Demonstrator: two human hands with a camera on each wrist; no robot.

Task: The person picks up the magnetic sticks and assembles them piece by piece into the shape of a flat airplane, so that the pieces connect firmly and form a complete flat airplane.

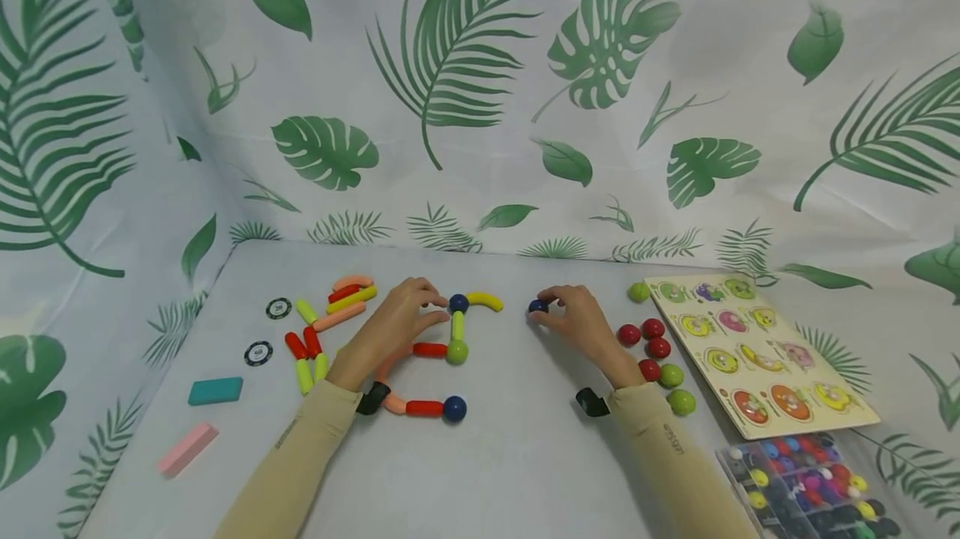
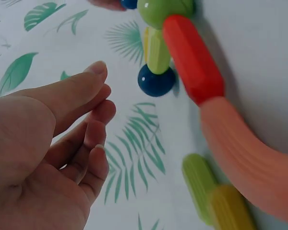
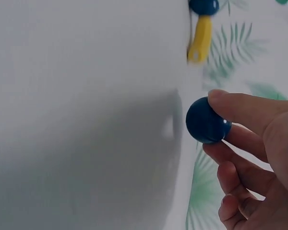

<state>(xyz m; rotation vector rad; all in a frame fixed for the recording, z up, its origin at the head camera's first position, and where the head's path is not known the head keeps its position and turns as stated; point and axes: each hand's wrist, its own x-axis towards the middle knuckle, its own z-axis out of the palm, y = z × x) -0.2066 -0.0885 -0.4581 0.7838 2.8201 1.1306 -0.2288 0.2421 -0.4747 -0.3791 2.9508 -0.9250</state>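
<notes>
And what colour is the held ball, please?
A dark blue ball, clearest in the right wrist view.

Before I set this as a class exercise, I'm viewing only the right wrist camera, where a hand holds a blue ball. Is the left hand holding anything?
Observer: No, the left hand holds nothing.
Operator: I see a yellow piece against another blue ball. Does anything else meet that ball?
Observer: Yes, a light green stick.
Operator: Any loose balls near the right hand?
Observer: Red balls and green balls lie to its right, beside the picture board.
</notes>
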